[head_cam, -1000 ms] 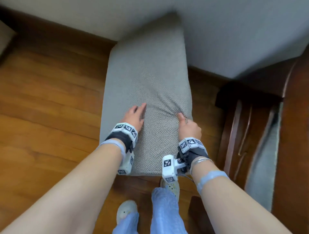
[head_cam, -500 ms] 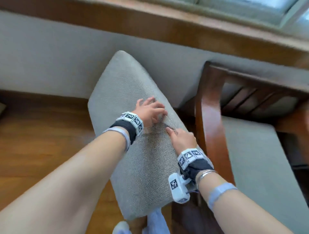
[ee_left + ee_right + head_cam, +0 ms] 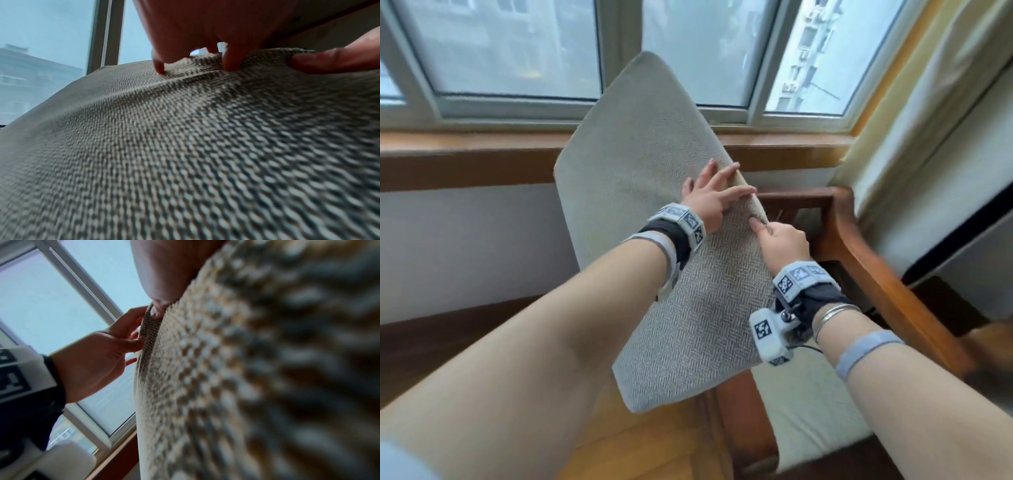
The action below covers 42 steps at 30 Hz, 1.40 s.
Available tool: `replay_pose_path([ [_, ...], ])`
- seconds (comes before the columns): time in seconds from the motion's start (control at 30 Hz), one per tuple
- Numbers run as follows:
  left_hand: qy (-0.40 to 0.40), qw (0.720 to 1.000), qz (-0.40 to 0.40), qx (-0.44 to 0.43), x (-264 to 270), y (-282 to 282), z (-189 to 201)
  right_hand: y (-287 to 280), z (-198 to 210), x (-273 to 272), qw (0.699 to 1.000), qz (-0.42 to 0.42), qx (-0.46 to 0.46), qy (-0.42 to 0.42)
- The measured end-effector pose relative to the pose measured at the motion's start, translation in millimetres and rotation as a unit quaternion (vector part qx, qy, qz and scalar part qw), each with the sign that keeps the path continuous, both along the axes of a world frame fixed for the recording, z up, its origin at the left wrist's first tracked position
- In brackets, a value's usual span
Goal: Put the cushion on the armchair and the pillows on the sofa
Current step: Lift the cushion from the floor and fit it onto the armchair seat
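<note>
A long grey herringbone cushion (image 3: 640, 205) hangs tilted in the air in front of the window, its lower end over the armchair's near arm. My left hand (image 3: 714, 198) lies across its right edge, fingertips (image 3: 230, 65) dug into a fold of the cloth. Just below it, my right hand (image 3: 782, 236) pinches the same edge, thumb on the front face. In the right wrist view the left hand (image 3: 98, 356) nips a flap of the cushion (image 3: 226, 369). The wooden armchair (image 3: 873, 270) stands at the right with a pale seat pad (image 3: 811, 411). No pillows or sofa are in view.
A wide window (image 3: 517, 44) with a wooden sill (image 3: 465, 154) runs behind the cushion. A cream curtain (image 3: 928, 102) hangs at the right, behind the armchair. Wooden floor (image 3: 647, 445) shows below my arms.
The cushion has come up off the floor and swung rightward toward the armchair. Both hands have shifted to its right edge, and my view has risen to the window.
</note>
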<state>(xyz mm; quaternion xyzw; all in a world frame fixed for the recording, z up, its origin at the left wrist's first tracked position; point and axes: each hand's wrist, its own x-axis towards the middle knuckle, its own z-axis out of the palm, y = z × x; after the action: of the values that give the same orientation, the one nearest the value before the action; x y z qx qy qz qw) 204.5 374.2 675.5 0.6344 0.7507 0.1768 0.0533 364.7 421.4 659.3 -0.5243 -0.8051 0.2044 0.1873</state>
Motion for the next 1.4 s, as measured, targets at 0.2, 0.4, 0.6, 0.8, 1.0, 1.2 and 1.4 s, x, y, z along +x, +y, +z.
replay_pose_path([
  [0.2, -0.066, 0.993, -0.027, -0.089, 111, 110, -18, 98, -20, 126, 0.991, -0.12, -0.037, 0.045],
  [0.4, -0.05, 0.982, -0.007, -0.18, 180, 180, -100, 188, -100, 241, 0.971, -0.206, -0.122, 0.025],
  [0.6, -0.052, 0.955, 0.099, -0.276, 172, 200, -150, 237, -168, 284, 0.937, -0.225, -0.264, -0.046],
  [0.8, -0.057, 0.906, 0.184, -0.376, 155, 192, -204, 218, -229, 242, 0.9, -0.085, -0.421, -0.077],
  [1.0, -0.2, 0.866, 0.218, -0.404, 110, 163, -230, 185, -223, 148, 0.874, 0.003, -0.453, -0.175],
  [1.2, -0.346, 0.837, 0.285, -0.313, 78, 137, -250, 188, -219, 114, 0.883, -0.044, -0.431, -0.182],
  [1.4, -0.451, 0.795, 0.319, -0.252, 73, 128, -291, 189, -235, 93, 0.907, -0.092, -0.377, -0.163],
])
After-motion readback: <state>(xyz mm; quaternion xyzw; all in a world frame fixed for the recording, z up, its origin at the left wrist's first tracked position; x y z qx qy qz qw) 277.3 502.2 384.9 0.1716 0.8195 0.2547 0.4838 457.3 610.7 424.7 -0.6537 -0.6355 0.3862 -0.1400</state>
